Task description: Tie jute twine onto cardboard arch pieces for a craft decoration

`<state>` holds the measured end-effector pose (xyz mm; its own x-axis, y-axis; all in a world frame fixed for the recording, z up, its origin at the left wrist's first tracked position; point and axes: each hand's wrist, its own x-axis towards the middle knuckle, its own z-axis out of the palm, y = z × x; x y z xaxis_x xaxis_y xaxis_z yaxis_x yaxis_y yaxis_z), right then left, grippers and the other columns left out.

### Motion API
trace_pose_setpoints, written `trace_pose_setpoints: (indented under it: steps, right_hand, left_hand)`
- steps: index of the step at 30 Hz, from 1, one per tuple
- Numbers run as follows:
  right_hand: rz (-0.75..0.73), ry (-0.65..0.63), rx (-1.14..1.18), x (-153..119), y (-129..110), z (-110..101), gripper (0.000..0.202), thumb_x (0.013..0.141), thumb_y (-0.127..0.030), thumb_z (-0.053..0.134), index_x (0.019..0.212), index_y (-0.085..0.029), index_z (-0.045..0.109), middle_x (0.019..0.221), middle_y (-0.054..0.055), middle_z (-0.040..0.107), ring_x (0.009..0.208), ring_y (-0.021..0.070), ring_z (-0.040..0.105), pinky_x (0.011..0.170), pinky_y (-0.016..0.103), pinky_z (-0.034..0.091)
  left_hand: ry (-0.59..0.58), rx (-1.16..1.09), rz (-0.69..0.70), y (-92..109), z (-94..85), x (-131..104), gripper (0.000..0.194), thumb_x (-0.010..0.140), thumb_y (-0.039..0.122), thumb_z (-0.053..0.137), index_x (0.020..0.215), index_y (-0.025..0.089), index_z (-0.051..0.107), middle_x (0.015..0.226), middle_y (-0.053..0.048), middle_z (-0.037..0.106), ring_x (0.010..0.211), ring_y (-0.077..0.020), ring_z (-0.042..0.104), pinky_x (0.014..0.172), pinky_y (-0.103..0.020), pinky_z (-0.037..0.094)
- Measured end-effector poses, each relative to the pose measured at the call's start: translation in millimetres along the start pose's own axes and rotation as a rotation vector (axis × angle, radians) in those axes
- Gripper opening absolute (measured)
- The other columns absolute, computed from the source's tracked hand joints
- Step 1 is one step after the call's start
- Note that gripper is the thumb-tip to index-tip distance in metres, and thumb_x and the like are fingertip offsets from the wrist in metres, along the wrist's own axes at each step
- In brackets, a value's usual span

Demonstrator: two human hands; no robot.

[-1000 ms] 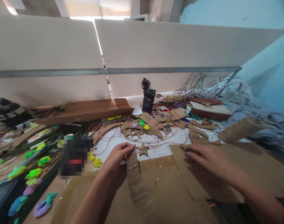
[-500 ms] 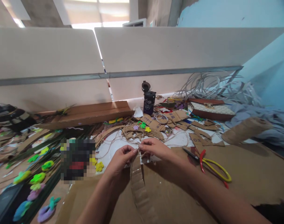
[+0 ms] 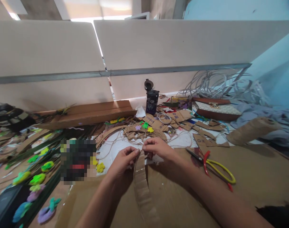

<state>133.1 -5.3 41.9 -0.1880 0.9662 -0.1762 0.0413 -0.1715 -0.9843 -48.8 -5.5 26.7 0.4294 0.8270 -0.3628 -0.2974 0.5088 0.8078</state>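
Note:
A long bent cardboard strip [image 3: 142, 183], creased across and shiny with tape in places, runs from the lower middle up to both hands. My left hand [image 3: 125, 160] pinches its upper end between thumb and fingers. Close beside it, my right hand [image 3: 157, 148] is closed at the same tip, its thumb and forefinger pressed together. Thin twine seems to meet the strip there, but the fingers hide the exact contact. Just beyond lies a twine-wrapped arc [image 3: 146, 134] with a purple flower, a green flower and a yellow flower [image 3: 150, 129] on it.
Scissors [image 3: 215, 166] with red and yellow handles lie right of my right arm on a cardboard sheet [image 3: 253, 177]. A twine roll [image 3: 253, 130], a black bottle [image 3: 152, 101] and a handbag [image 3: 215, 108] stand farther back. Fuzzy flowers [image 3: 37, 179] lie at left.
The view has shifted slightly. Both hands stay pinched at the strip's upper end, with only small finger movement.

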Motion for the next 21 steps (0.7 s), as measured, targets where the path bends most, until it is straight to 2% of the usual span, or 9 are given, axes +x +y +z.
trace_pose_setpoints:
  steps: [6,10,13,17,21]
  right_hand:
    - [-0.193,0.36,0.181,3,-4,-24,0.021,0.065,-0.035,0.075,0.066,-0.017,0.065,0.058,-0.002,0.061,0.048,0.0099,0.048,0.049,0.023,0.036]
    - [-0.234,0.556,0.323,7,1,-46,0.025,0.062,-0.037,0.079,0.068,-0.017,0.065,0.061,-0.001,0.063,0.05,0.0103,0.05,0.05,0.023,0.038]
    - [-0.256,0.637,0.358,10,9,-59,0.025,0.061,-0.037,0.078,0.067,-0.018,0.063,0.064,0.0,0.065,0.051,0.0111,0.052,0.051,0.024,0.04]
    - [-0.277,0.714,0.385,14,17,-70,0.026,0.061,-0.038,0.077,0.071,-0.02,0.062,0.066,0.0,0.066,0.051,0.0123,0.053,0.05,0.025,0.04]
    - [-0.279,0.734,0.393,16,22,-75,0.028,0.06,-0.039,0.077,0.074,-0.02,0.063,0.068,0.001,0.067,0.052,0.0126,0.053,0.049,0.025,0.04]
  left_hand:
    - [0.008,-0.039,-0.059,1,-0.9,-3,0.026,0.078,0.039,0.081,0.079,0.016,0.067,0.063,0.001,0.062,0.051,-0.0082,0.051,0.048,-0.019,0.032]
    - [-0.066,-0.06,-0.054,1,4.5,-7,0.028,0.08,0.041,0.078,0.086,0.015,0.073,0.073,-0.004,0.071,0.061,-0.0134,0.06,0.057,-0.022,0.043]
    - [-0.079,-0.057,-0.056,0,5.7,-8,0.026,0.08,0.04,0.078,0.086,0.015,0.073,0.074,-0.004,0.071,0.058,-0.012,0.058,0.055,-0.021,0.042]
    - [-0.07,-0.034,-0.057,1,-1.5,-2,0.024,0.077,0.036,0.081,0.081,0.016,0.07,0.064,0.001,0.063,0.051,-0.0093,0.051,0.049,-0.021,0.038]
    - [0.004,0.069,-0.044,6,-11.7,5,0.035,0.07,0.033,0.086,0.096,0.016,0.072,0.072,-0.001,0.068,0.055,-0.0109,0.057,0.052,-0.022,0.044]
